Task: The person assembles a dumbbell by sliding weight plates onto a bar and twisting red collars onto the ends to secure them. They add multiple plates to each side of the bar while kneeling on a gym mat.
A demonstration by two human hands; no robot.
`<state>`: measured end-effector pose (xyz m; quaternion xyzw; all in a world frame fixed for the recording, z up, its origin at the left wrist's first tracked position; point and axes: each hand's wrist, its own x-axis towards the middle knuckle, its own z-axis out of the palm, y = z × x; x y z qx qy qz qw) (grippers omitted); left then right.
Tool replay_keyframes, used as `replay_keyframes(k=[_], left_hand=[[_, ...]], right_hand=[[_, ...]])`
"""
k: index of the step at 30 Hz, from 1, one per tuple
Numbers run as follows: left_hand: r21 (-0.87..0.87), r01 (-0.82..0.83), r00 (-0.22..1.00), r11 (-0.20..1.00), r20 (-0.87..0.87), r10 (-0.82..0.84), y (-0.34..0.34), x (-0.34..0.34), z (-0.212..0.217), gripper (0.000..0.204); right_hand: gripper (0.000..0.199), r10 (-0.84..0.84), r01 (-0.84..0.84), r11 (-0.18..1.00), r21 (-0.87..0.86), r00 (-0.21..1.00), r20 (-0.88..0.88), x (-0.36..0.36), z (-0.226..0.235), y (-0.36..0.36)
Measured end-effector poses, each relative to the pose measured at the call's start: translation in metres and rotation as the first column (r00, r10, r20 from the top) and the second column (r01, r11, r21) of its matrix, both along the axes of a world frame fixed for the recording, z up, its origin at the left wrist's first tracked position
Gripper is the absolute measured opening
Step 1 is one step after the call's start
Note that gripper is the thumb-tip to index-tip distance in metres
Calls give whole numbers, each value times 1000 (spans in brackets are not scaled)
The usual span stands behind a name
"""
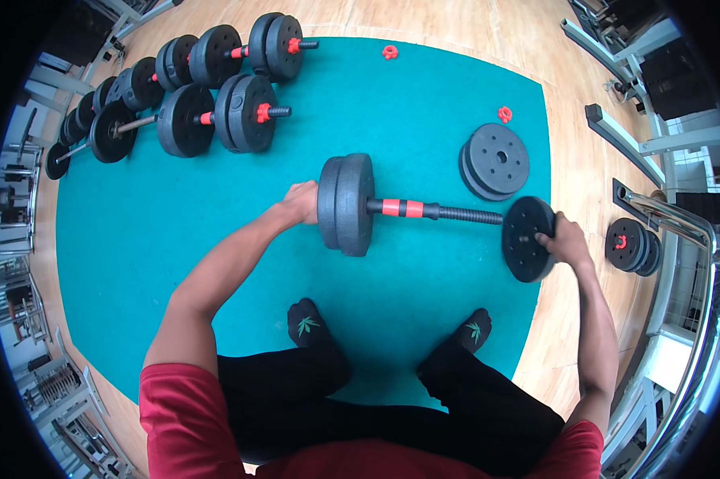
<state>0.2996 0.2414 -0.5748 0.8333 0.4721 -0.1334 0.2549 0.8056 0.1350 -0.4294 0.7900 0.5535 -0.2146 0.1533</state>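
My left hand (300, 201) is closed at the left end of a dumbbell, with its fingers partly hidden behind two dark grey weight plates (346, 205). From these plates a threaded dumbbell bar (469, 215) with a red and black middle grip reaches to the right. At its far right end, my right hand (566, 241) grips a round black weight plate (526, 239) by its right edge, thumb across the face. That plate covers the bar's tip; I cannot tell whether the bar sits in its hole.
Loose stacked plates (500, 162) lie on the green mat (200, 239), near a red collar nut (505, 114); another red nut (389, 52) lies farther back. Assembled dumbbells (248, 113) line the far left. Right, off the mat, are more plates (627, 244) and metal gym frames (687, 219).
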Motion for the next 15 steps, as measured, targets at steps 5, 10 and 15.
replay_keyframes(k=[5, 10, 15], left_hand=[[-21, 0, 1000, 1000, -2, 0, -7, -7, -12, 27], [-39, -18, 997, 999, -77, 15, -1, 3, -3, 27], [36, -57, 994, 998, -96, 61, 0, 8, -5, 27]], right_hand=[[50, -156, 79, 969, -235, 932, -328, 58, 13, -5], [54, 82, -217, 957, -194, 840, -536, 83, -20, 9], [48, 411, -550, 795, -257, 799, -440, 36, -91, 63]])
